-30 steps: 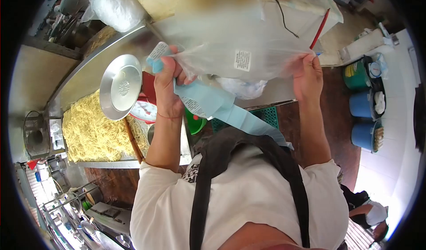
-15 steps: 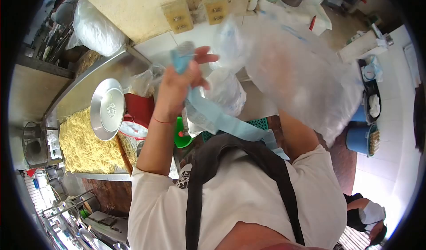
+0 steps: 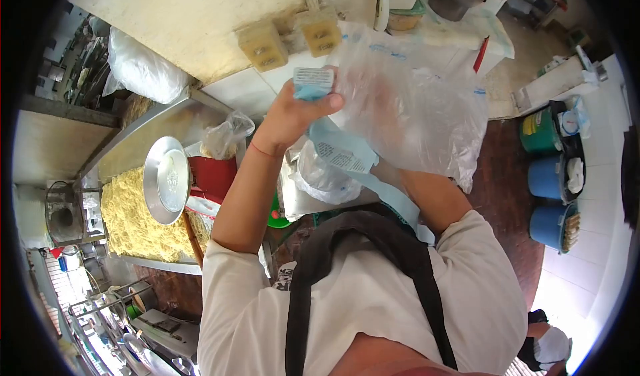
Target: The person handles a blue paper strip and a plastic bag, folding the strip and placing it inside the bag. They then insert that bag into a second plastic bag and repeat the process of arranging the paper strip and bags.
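My left hand (image 3: pixel 303 109) is closed on a strip of light blue printed labels (image 3: pixel 343 155), its thumb pressed against the strip. The strip's top end stands up above the fingers, and the rest hangs down toward my chest. A large clear plastic bag (image 3: pixel 433 103) covers my right hand (image 3: pixel 380 103), which shows only faintly through it, so its fingers cannot be made out. Below the hands, a filled clear plastic bag (image 3: pixel 327 176) rests on a metal surface.
Yellow noodles (image 3: pixel 137 216) fill a metal tray at left, beside a scale with a round silver pan (image 3: pixel 167 181) and a small tied bag (image 3: pixel 227 136). Blue buckets (image 3: pixel 548 226) stand at right. A person (image 3: pixel 550 346) is at lower right.
The large bag has moved left and now reaches my left hand. My left hand has shifted slightly right, and the labels' top end has turned to face the camera.
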Demonstrator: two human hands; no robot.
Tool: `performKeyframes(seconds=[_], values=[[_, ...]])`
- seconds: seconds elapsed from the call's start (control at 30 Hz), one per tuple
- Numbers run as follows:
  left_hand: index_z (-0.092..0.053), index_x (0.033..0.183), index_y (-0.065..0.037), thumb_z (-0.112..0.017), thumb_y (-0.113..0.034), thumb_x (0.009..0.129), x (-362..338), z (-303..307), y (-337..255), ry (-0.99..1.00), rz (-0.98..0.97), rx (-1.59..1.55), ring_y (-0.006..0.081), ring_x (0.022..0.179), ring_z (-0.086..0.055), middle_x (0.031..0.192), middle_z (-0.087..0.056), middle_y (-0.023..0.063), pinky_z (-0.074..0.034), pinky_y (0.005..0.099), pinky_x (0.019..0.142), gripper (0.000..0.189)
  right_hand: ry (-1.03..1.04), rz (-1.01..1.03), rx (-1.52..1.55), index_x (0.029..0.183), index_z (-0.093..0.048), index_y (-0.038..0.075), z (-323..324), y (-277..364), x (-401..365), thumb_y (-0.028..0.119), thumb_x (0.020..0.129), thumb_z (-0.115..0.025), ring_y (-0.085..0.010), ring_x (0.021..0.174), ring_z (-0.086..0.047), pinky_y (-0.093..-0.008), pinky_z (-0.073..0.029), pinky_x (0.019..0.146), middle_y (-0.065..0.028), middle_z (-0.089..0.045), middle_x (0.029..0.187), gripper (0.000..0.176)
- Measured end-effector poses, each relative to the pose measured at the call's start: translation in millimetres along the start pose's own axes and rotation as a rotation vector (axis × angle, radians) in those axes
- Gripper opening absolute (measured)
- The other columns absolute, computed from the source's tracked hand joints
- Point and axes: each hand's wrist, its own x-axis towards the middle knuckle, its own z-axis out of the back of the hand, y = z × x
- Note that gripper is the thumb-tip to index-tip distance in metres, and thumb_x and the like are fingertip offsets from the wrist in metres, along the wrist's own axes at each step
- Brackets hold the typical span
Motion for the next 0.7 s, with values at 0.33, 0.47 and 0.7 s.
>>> performKeyframes(seconds=[0.33,0.47,0.7], values=[[-0.061,0.116,-0.006,-0.055,-0.022,0.099,65.6,57.0,72.4,-0.154,0.101,-0.534,0.011,0.077,-0.057,0.092,-0.062,0.0011,-0.046,0.0244,0.064,0.024,-0.087,-0.013,-0.212,0.109,-0.059,0.007,25.4,-9.8,50.7,0.019,0.101,-0.055,-0.0146,0.078,-0.061,-0.0313,-0.045,0.065,-0.003,-0.066,0.095,0.015],[-0.05,0.138,-0.003,-0.049,-0.025,0.103,76.3,61.4,138.5,-0.101,0.055,-0.445,0.0194,0.105,-0.064,0.122,-0.062,0.0081,-0.055,0.0337,0.089,0.042,-0.157,0.057,-0.416,0.105,-0.06,0.005,65.7,-32.6,77.3,0.022,0.101,-0.056,-0.0132,0.072,-0.06,-0.0297,-0.047,0.058,-0.0052,-0.065,0.086,0.018],[-0.053,0.134,-0.003,-0.05,-0.025,0.102,94.9,64.7,227.9,-0.155,0.17,-0.46,0.0181,0.1,-0.064,0.116,-0.064,0.0067,-0.055,0.0335,0.083,0.039,-0.277,0.147,-1.036,0.11,-0.06,-0.001,139.9,-43.7,88.3,0.026,0.096,-0.064,-0.0201,0.083,-0.066,-0.0329,-0.054,0.07,-0.0123,-0.069,0.098,0.031]])
